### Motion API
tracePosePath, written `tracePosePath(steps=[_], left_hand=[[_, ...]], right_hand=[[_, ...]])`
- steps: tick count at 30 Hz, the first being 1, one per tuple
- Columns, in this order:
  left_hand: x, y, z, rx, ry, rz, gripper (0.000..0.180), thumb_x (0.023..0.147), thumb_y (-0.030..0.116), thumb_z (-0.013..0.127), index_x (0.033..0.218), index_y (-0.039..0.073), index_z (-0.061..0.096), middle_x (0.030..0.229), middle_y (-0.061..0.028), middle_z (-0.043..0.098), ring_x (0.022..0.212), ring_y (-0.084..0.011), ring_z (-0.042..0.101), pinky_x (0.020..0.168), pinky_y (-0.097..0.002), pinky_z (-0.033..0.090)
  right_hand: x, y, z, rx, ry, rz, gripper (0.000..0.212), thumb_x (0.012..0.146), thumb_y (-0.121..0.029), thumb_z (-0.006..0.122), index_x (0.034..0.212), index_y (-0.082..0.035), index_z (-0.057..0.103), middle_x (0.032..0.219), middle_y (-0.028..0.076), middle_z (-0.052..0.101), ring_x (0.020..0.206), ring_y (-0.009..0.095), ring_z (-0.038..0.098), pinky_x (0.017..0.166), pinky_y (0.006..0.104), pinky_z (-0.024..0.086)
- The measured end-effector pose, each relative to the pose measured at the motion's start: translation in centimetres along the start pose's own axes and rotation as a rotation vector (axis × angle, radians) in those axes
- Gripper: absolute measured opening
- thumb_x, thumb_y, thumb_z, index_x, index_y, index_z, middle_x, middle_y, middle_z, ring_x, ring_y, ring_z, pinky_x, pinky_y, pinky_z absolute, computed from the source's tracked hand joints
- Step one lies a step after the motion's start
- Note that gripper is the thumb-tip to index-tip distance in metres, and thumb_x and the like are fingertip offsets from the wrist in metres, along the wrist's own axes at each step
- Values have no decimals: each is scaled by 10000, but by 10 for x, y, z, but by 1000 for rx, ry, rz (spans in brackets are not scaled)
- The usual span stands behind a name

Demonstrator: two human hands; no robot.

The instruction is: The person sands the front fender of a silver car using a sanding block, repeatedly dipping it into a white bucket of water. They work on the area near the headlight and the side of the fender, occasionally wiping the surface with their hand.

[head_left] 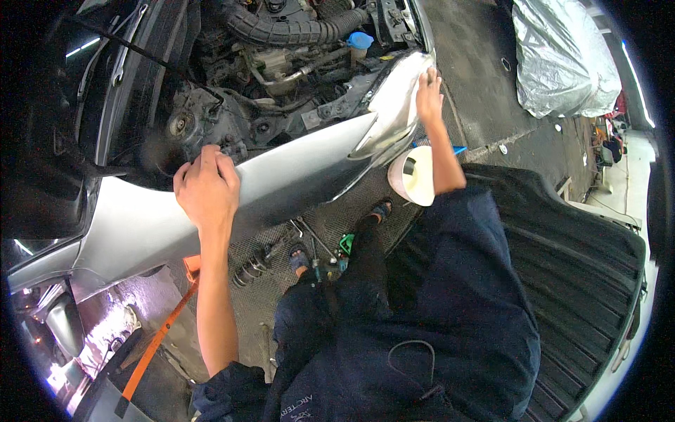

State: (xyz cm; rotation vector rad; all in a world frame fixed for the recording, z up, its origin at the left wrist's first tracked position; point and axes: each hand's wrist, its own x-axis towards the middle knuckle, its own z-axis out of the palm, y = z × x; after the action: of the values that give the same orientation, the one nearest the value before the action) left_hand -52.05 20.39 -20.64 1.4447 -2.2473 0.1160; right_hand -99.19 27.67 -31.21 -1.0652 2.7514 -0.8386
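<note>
A silver car fender (295, 158) runs across the view beside the open engine bay. At its upper edge is my left hand (209, 186), its fingers bent over the lip toward the engine; the fingertips are hidden. My right hand (429, 102) lies on the headlight (394, 102) at the car's front corner, fingers stretched out and slightly blurred. Behind the fender sit a dark alternator-like part or pulley (181, 125), a ribbed black air hose (295, 32) and a reservoir with a blue cap (360, 41).
Below my right forearm stands a white bucket (411, 179). A strut with a spring (252, 269) and metal tools (316, 239) lie on the floor by my feet. An orange bar (158, 341) leans at lower left. A large black ribbed panel (562, 260) is at right, a silver-covered vehicle (562, 56) beyond.
</note>
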Motion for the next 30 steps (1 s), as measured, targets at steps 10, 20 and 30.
tracePosePath(steps=[10, 20, 30], left_hand=[[0, 5, -3, 22, -36, -1, 180, 943, 189, 546, 994, 120, 704, 859, -81, 763, 771, -268, 713, 933, -413, 507], [-2, 0, -9, 36, -82, -30, 177, 943, 185, 546, 994, 122, 703, 859, -72, 763, 801, -253, 719, 943, -415, 498], [5, 7, -1, -6, -17, -20, 175, 938, 185, 549, 992, 113, 699, 819, -91, 752, 771, -266, 712, 934, -425, 496]], right_hand=[[3, -26, -15, 157, 119, -67, 470, 1017, -234, 479, 1372, 66, 556, 1366, 289, 593, 1307, 437, 538, 1112, 487, 417], [-6, -6, -2, 700, 31, 27, 484, 1062, -307, 451, 1412, 5, 572, 1458, 171, 580, 1415, 305, 483, 1185, 375, 318], [8, 25, 8, 350, -71, -53, 651, 1057, -358, 441, 1623, -118, 230, 1684, 118, 256, 1564, 303, 200, 1247, 590, 21]])
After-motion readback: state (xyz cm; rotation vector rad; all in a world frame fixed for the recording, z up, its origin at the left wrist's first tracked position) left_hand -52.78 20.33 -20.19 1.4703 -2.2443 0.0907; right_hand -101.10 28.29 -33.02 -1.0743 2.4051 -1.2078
